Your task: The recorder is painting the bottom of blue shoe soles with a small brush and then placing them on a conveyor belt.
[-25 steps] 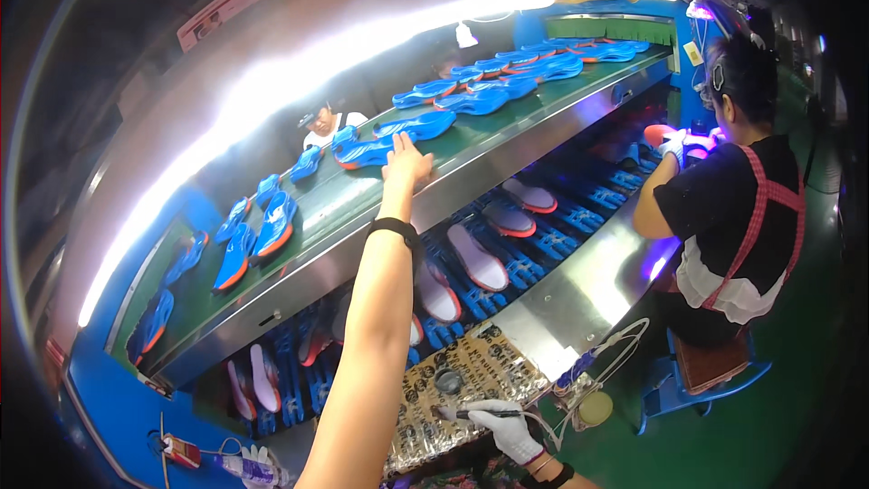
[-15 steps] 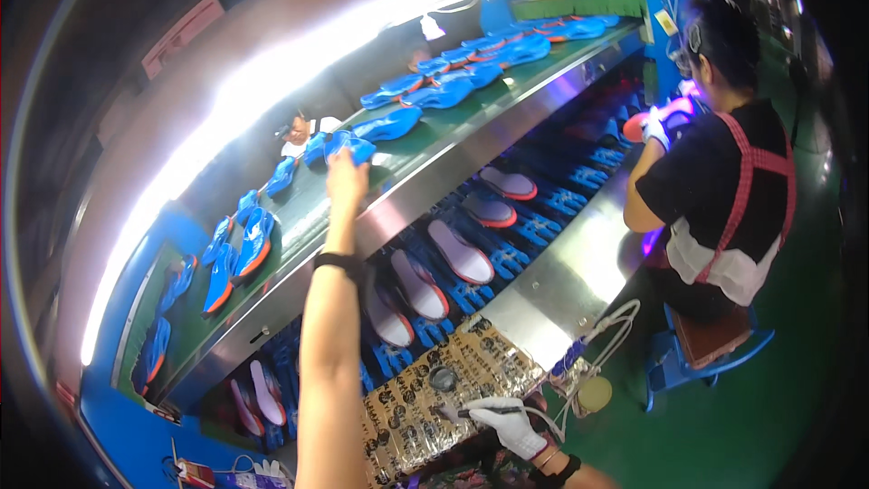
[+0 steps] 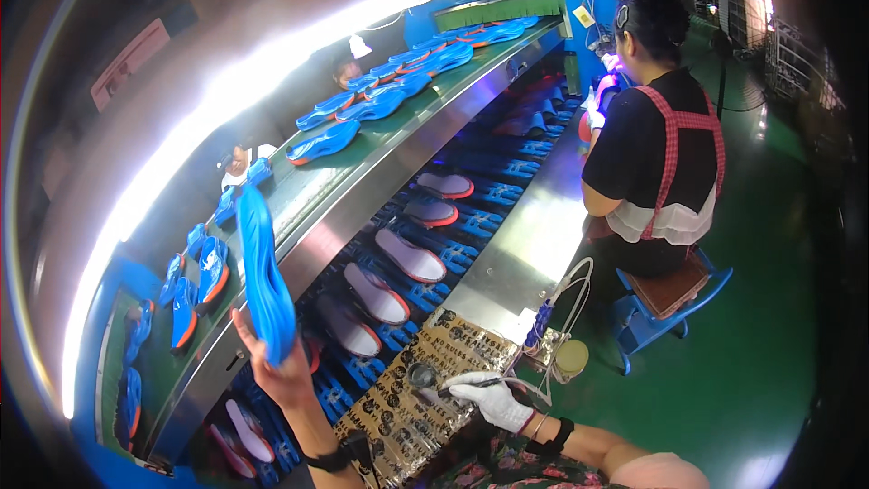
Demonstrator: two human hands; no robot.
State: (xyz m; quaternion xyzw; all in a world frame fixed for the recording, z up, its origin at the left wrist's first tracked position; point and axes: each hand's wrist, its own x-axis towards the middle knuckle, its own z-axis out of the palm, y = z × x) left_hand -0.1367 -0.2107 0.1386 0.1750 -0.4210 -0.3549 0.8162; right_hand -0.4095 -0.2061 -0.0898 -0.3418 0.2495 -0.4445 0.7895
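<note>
My left hand [image 3: 285,376], bare, grips a blue shoe sole [image 3: 262,272] near its lower end. The sole stands nearly upright in front of the upper conveyor belt. My right hand [image 3: 493,400] wears a white glove and is closed round a slim, dark-handled brush [image 3: 472,385]. Its tip points left, over a worktop [image 3: 389,421] wrapped in printed brown sheeting. A small round dark cup [image 3: 421,375] sits on that worktop, close to the brush tip. A pale tube [image 3: 579,276] loops near my right hand.
More blue soles [image 3: 376,101] with orange edges lie along the green belt [image 3: 353,158]. Below it, a lower rack carries pale-lined shoe uppers [image 3: 409,255]. At the right, a co-worker [image 3: 665,127] sits on a blue stool [image 3: 670,294]. A round yellowish container [image 3: 570,359] stands beside the worktop.
My left hand has lifted a blue sole off the belt and drawn it back toward me, tilting it upright. My right hand stays over the worktop with the brush. The view has shifted rightward.
</note>
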